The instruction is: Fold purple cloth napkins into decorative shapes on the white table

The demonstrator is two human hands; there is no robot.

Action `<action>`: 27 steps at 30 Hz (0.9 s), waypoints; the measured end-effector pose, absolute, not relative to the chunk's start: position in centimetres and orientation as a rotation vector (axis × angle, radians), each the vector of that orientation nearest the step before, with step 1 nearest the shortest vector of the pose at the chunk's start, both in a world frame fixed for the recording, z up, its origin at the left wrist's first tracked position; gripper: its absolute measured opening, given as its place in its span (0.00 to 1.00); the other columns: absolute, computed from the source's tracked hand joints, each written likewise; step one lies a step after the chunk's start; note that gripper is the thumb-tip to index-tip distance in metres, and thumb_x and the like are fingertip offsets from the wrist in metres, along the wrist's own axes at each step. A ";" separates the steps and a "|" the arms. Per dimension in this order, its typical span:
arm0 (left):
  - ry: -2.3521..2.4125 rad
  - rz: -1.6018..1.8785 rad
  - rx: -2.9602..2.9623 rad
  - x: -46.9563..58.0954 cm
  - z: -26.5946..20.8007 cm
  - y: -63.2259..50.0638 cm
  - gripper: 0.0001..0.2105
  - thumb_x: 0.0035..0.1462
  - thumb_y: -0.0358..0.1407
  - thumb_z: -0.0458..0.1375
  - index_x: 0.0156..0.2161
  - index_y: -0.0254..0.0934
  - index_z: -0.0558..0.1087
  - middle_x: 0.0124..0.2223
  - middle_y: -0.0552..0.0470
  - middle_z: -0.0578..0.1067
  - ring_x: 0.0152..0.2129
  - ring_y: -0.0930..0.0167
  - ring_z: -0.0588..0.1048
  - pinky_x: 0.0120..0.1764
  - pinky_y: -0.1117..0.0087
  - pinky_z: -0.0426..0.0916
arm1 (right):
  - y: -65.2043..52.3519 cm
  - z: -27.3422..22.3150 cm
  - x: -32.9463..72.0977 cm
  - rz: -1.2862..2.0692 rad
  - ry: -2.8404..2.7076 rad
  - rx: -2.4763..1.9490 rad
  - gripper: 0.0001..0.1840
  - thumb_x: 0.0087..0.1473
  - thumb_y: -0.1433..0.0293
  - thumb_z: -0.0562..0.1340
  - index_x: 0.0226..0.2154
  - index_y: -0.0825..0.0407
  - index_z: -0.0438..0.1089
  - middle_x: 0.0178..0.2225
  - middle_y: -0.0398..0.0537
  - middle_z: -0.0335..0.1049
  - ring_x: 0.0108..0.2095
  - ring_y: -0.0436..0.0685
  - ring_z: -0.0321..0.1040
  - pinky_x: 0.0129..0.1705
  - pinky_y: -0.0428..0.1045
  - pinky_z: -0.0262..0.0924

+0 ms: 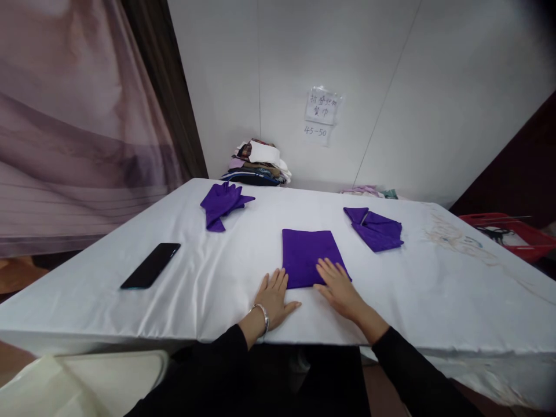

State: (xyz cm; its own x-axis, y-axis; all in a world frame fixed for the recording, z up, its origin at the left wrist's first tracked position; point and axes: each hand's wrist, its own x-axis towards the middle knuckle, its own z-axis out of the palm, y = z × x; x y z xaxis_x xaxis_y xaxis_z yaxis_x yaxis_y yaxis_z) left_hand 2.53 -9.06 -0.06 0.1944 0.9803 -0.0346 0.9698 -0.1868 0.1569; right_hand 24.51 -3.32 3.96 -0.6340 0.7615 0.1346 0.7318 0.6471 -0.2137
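A purple cloth napkin (307,255), folded into a flat square, lies on the white tablecloth in front of me. My left hand (274,298) rests flat at its lower left corner, fingers stretched out and a silver bracelet on the wrist. On the lower right part of the napkin lies my right hand (339,287), palm down with the fingers spread. Neither hand grips anything. Farther back on the left is a purple napkin folded with a pleated fan (223,202). Another folded purple napkin (377,229) lies at the back right.
A black phone (151,266) lies on the left of the white-covered table (208,313). Behind the far edge rises a pile of folded cloths (256,163), below paper signs (322,107) on the wall. A red basket (516,243) stands beyond the right edge, and a pale chair (115,373) at lower left.
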 end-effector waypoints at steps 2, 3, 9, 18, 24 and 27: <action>1.901 0.116 2.317 2.5 -0.1 -9.1 0.39 0.54 0.59 0.38 0.62 0.29 0.50 0.65 0.40 0.47 0.62 0.58 0.42 0.59 0.51 0.39 | -2.9 4.5 21.1 0.324 -2.723 -1.077 0.32 0.59 0.54 0.44 0.60 0.53 0.50 0.62 0.52 0.45 0.63 0.58 0.37 0.61 0.59 0.35; 1.898 0.127 2.320 2.5 -0.1 -9.1 0.39 0.54 0.58 0.38 0.62 0.30 0.51 0.65 0.40 0.47 0.62 0.59 0.42 0.59 0.51 0.38 | -2.6 4.6 19.6 0.376 -2.752 -1.036 0.32 0.59 0.53 0.43 0.60 0.53 0.50 0.63 0.52 0.44 0.63 0.58 0.37 0.61 0.59 0.35; 1.882 0.160 2.289 2.6 0.1 -9.3 0.41 0.53 0.60 0.36 0.62 0.28 0.49 0.64 0.39 0.50 0.62 0.59 0.43 0.59 0.49 0.37 | 1.8 2.7 14.6 0.485 -2.872 -1.089 0.34 0.59 0.53 0.41 0.60 0.57 0.51 0.63 0.56 0.43 0.63 0.60 0.37 0.60 0.58 0.33; 1.869 0.177 2.284 2.6 -0.3 -9.4 0.43 0.51 0.62 0.35 0.62 0.29 0.49 0.64 0.41 0.46 0.62 0.58 0.40 0.59 0.48 0.36 | 8.2 1.3 10.5 0.384 -2.808 -1.261 0.37 0.58 0.52 0.42 0.60 0.61 0.48 0.63 0.58 0.39 0.63 0.61 0.34 0.60 0.58 0.31; 1.852 0.208 2.288 2.7 -0.6 -9.5 0.44 0.50 0.63 0.34 0.62 0.29 0.48 0.65 0.41 0.45 0.62 0.58 0.39 0.60 0.48 0.34 | 11.3 0.0 8.5 0.358 -2.769 -1.351 0.37 0.58 0.52 0.41 0.61 0.61 0.45 0.64 0.56 0.36 0.63 0.60 0.31 0.60 0.59 0.28; 1.856 0.209 2.293 2.7 -0.7 -9.5 0.44 0.50 0.63 0.35 0.62 0.29 0.49 0.64 0.41 0.46 0.62 0.58 0.39 0.60 0.48 0.35 | 12.2 -0.4 7.9 0.360 -2.732 -1.396 0.38 0.58 0.51 0.39 0.62 0.60 0.42 0.64 0.56 0.33 0.64 0.60 0.28 0.60 0.59 0.26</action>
State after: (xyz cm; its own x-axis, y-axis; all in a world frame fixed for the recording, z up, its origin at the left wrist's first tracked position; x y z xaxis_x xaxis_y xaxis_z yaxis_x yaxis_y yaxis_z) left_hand 2.68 -9.54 -0.74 0.2089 0.9779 -0.0061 0.9520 -0.2020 0.2299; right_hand 7.87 12.20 -0.36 -0.5903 0.8051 -0.0588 0.7928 0.5644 -0.2301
